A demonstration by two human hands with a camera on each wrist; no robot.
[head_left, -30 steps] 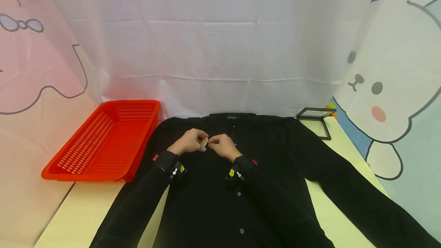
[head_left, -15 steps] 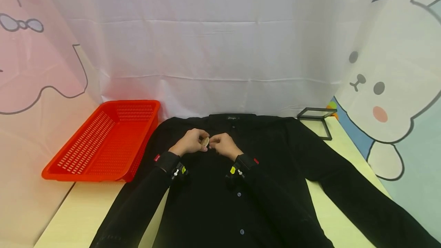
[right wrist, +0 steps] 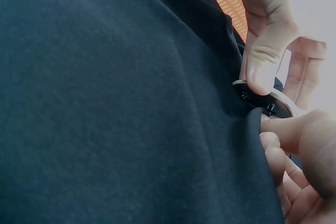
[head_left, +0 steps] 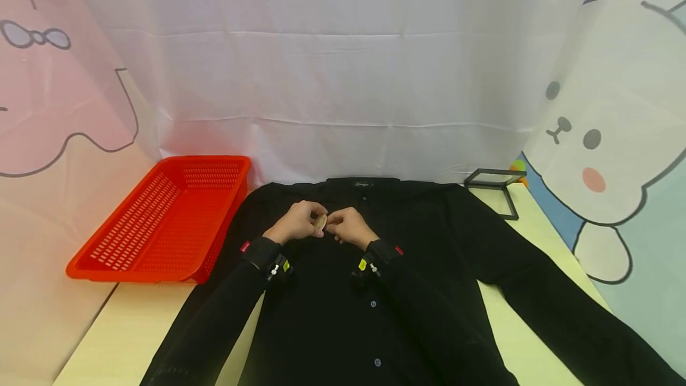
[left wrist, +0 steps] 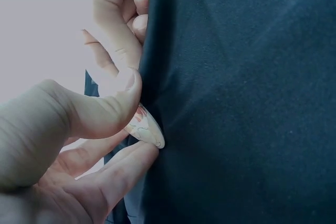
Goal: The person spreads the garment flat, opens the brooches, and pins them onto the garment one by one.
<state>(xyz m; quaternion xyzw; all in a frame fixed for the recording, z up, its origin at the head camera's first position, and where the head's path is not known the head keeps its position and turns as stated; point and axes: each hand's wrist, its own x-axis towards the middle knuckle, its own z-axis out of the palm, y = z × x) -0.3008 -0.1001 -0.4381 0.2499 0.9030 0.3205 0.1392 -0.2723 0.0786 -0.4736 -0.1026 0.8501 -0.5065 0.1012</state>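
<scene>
A black button-up shirt (head_left: pixel 418 225) lies spread on the table. Over its chest, my left hand (head_left: pixel 296 220) pinches a round pin badge (head_left: pixel 320 221) between thumb and fingers. The badge's pale patterned face (left wrist: pixel 147 129) shows in the left wrist view. From the right wrist side, its dark back (right wrist: pixel 257 97) with a metal pin faces the cloth. My right hand (head_left: pixel 351 227) grips a raised fold of the shirt right beside the badge, its fingers (right wrist: pixel 275 158) curled behind the fabric edge. Cloth hides some of those fingertips in the left wrist view.
An orange-red plastic basket (head_left: pixel 177 225) stands on the left of the table (head_left: pixel 134 320). At the back right is a dark-framed clear stand (head_left: pixel 495 186). A printed white curtain (head_left: pixel 343 88) hangs behind. The shirt's right-hand sleeve (head_left: pixel 568 308) stretches off toward the lower right.
The badge and both hands have shifted very slightly to the right in the head view, with the badge turning a little between the fingers. The shirt stays spread as before.
</scene>
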